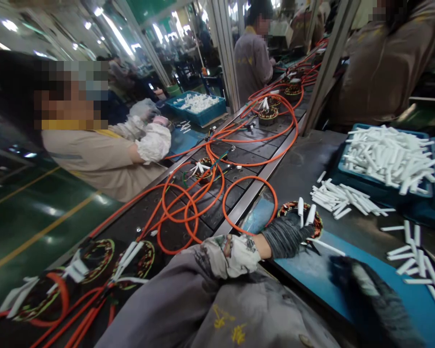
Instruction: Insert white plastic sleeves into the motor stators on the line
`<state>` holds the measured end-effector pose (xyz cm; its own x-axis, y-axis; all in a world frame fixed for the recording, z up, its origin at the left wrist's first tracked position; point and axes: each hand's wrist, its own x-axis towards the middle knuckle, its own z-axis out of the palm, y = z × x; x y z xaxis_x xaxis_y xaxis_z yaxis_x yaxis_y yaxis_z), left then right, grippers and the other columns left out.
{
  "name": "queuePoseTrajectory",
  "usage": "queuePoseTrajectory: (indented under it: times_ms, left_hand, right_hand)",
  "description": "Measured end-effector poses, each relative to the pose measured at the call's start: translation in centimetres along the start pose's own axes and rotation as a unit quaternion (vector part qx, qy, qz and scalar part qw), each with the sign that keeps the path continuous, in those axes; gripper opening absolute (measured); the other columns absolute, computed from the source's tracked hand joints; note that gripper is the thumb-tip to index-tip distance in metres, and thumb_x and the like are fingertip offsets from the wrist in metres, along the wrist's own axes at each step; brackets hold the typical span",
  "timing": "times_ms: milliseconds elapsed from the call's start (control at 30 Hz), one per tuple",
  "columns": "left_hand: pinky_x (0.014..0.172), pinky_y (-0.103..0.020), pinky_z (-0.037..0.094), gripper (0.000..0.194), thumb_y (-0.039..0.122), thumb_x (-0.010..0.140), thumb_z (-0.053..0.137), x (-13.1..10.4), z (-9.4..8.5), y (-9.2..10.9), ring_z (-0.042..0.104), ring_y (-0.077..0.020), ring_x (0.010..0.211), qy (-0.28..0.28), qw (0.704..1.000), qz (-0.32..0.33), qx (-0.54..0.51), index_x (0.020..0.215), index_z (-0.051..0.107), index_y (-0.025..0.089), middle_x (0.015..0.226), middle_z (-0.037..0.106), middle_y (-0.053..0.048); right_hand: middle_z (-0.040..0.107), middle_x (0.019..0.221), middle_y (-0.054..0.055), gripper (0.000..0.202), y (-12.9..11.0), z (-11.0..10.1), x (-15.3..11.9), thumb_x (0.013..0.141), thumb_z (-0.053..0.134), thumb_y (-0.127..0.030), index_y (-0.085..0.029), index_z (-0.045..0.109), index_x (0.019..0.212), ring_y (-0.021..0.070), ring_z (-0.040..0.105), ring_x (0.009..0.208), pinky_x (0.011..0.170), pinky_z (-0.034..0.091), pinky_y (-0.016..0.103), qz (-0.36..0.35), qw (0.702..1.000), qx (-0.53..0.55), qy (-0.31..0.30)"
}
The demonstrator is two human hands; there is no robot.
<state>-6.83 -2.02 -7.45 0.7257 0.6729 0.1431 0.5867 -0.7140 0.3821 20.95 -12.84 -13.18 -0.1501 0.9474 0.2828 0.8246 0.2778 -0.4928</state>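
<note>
A ring-shaped motor stator (316,227) with dark windings and greenish edging sits at the near end of the blue mat (311,270). My left hand (288,237), in a dark grey knitted glove, grips its near side, and its fingertips are partly hidden. Two white sleeves (311,215) stand upright from the ring, and a third white sleeve (326,247) points right across the mat. Over the mat's right part, apart from the stator, is my right hand (377,295) in a dark glove; motion smears its fingers. Something whitish shows on it, but I cannot make out what.
Loose white sleeves (344,198) lie beside a blue crate (384,159) full of them. Left of me runs a conveyor (246,154) with orange cables (203,212) and more stators (137,261). A co-worker (108,154) sits across it; a metal post (326,67) stands ahead.
</note>
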Motion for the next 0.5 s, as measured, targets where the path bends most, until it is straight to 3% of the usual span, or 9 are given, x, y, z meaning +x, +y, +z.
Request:
queuePoseTrajectory:
  times_ms: [100,167,233,300,367,500]
  left_hand:
    - [0.090,-0.044,0.055,0.049,0.036,0.072,0.081,0.1,-2.4,-0.8,0.068,-0.0318,0.099,0.019,0.979,-0.093,-0.178,0.116,0.067,0.018,0.106,0.072,-0.013]
    - [0.087,-0.039,0.055,0.057,0.037,0.069,0.085,-0.7,-5.2,-1.6,0.069,-0.0261,0.093,0.065,0.942,-0.154,-0.291,0.119,0.064,0.020,0.103,0.073,-0.008]
    - [0.090,-0.037,0.054,0.058,0.035,0.070,0.084,-2.1,-7.9,-2.8,0.068,-0.0238,0.098,0.124,0.915,-0.188,-0.335,0.122,0.062,0.022,0.110,0.071,-0.006]
    - [0.095,-0.039,0.052,0.056,0.034,0.071,0.083,-3.7,-9.8,-4.5,0.066,-0.0244,0.103,0.162,0.915,-0.217,-0.300,0.121,0.063,0.023,0.114,0.070,-0.006]
    - [0.097,-0.041,0.052,0.056,0.034,0.070,0.082,-4.9,-10.6,-6.6,0.065,-0.0253,0.106,0.169,0.924,-0.262,-0.220,0.122,0.063,0.023,0.114,0.070,-0.005]
    - [0.095,-0.037,0.053,0.059,0.033,0.075,0.078,-5.2,-10.1,-10.9,0.067,-0.0256,0.105,0.068,0.915,-0.398,0.001,0.130,0.060,0.022,0.115,0.071,-0.007]
  right_hand:
    - [0.076,0.112,0.014,0.039,0.9,1.5,-1.0,0.088,0.044,-0.028,-0.018,0.074,0.112,0.0293,0.076,0.089,0.069,0.062,0.036,-0.132,0.988,-0.078,0.002]
    - [0.076,0.113,0.014,0.042,0.9,1.9,-1.1,0.088,0.042,-0.022,-0.018,0.074,0.115,0.0276,0.076,0.089,0.067,0.061,0.034,-0.160,0.982,-0.097,0.006]
    - [0.076,0.114,0.012,0.045,0.9,1.9,-1.1,0.086,0.040,-0.019,-0.019,0.075,0.115,0.0260,0.076,0.089,0.068,0.061,0.033,-0.162,0.982,-0.095,0.003]
    - [0.076,0.114,0.009,0.047,1.1,1.9,-1.3,0.083,0.040,-0.018,-0.023,0.076,0.113,0.0256,0.076,0.090,0.070,0.061,0.033,-0.139,0.987,-0.084,-0.008]
    - [0.076,0.113,0.008,0.047,1.4,2.1,-1.5,0.081,0.041,-0.019,-0.025,0.077,0.112,0.0263,0.076,0.090,0.071,0.062,0.035,-0.104,0.991,-0.075,-0.024]
    - [0.077,0.112,0.007,0.048,1.5,2.4,-1.6,0.078,0.043,-0.020,-0.026,0.077,0.111,0.0271,0.076,0.090,0.071,0.062,0.036,-0.076,0.993,-0.075,-0.046]
